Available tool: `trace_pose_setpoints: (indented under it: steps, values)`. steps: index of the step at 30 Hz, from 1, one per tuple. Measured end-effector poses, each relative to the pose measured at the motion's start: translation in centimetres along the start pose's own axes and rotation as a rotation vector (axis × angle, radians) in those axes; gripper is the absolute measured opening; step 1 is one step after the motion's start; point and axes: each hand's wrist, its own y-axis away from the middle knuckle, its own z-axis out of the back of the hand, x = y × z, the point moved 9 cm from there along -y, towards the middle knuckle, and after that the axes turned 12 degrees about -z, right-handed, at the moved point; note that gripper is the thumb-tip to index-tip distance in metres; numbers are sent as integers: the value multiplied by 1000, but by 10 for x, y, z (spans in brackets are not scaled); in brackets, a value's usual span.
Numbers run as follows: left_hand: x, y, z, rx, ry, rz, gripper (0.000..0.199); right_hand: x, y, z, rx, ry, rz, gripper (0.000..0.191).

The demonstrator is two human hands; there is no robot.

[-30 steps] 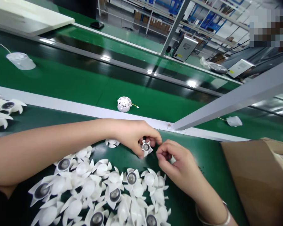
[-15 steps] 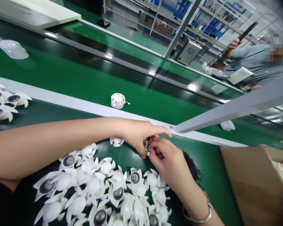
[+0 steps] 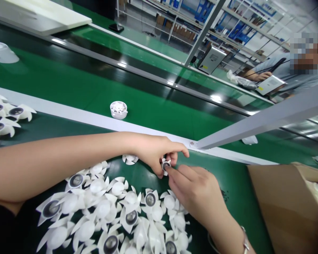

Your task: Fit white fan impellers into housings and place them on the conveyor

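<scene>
I can count two of my own hands here, my left hand (image 3: 151, 153) and my right hand (image 3: 193, 192), with one small white fan impeller (image 3: 165, 165) between them. One more loose impeller (image 3: 129, 159) lies just beside my left hand. Below my hands is one heap of impellers (image 3: 103, 208), too overlapped to count exactly, with six dark hubs (image 3: 76, 180) showing. Three more impellers (image 3: 5, 114) sit at the left edge. Beyond the rail I count three white fan housings (image 3: 118, 109), one cardboard box (image 3: 283, 211), one phone (image 3: 116, 28) and one co-worker (image 3: 278, 68).
</scene>
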Motion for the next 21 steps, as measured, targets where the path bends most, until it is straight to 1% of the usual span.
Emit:
trace_pose_setpoints:
  steps: [1,2,4,5,6,7,8,9,10,12,15,19,21]
  values:
    - [0,0,0,2,-1,2,85,-12,3,9,-71,7,-54,14]
    - [0,1,0,6,-6,5,83,-30,7,21,-168,19,-148,12]
    - [0,1,0,17,-17,14,79,-82,25,49,-416,49,-435,11]
    - [0,2,0,23,-20,19,77,-112,39,60,-528,38,-606,13]
    - [0,2,0,27,-20,26,76,-143,53,65,-602,9,-775,16]
    - [1,2,0,29,-18,33,74,-173,67,63,-619,-27,-942,19]
    - [1,3,0,31,-14,40,74,-201,80,56,-590,-60,-1097,24]
    - [2,3,0,31,-10,46,73,-225,92,46,-543,-71,-1233,28]
    - [3,3,0,29,-7,52,72,-244,101,36,-505,-75,-1324,33]
    - [4,4,1,21,-6,61,71,-271,114,21,-478,-58,-1421,51]
    - [5,5,0,17,-5,63,69,-293,117,7,-486,-16,-1463,77]
    - [5,6,0,17,-7,68,69,-310,97,0,-434,11,-1451,98]
    - [5,6,0,14,-15,70,68,-318,85,0,-410,35,-1458,104]
